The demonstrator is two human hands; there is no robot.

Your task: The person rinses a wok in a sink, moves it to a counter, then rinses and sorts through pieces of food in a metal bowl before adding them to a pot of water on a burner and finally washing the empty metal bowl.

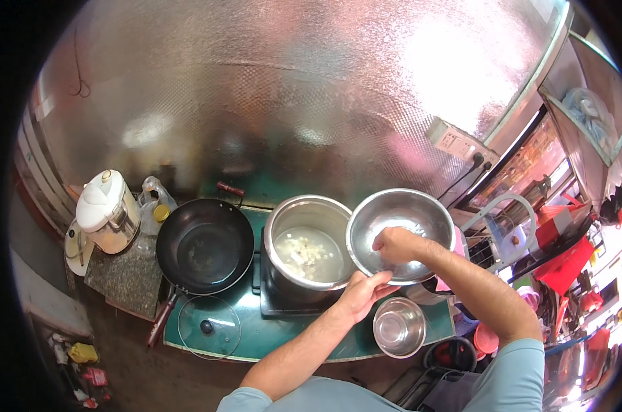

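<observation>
A wide stainless steel bowl is tipped beside the rim of a large metal pot. My left hand grips the bowl's near rim, thumb on top. Inside the bowl is my right hand, its fingers curled together near the inner wall; whatever they hold, if anything, is hidden. Cloudy liquid with pale, cut pieces fills the lower part of the pot. The pot stands on a black cooker. A smaller metal bowl sits at the front edge of the green table, below my right forearm.
Left of the pot lies a black frying pan, its handle over the table edge. A glass lid rests in front. Farther left stands a white electric cooker. A power strip with plugged cords hangs on the foil-covered wall.
</observation>
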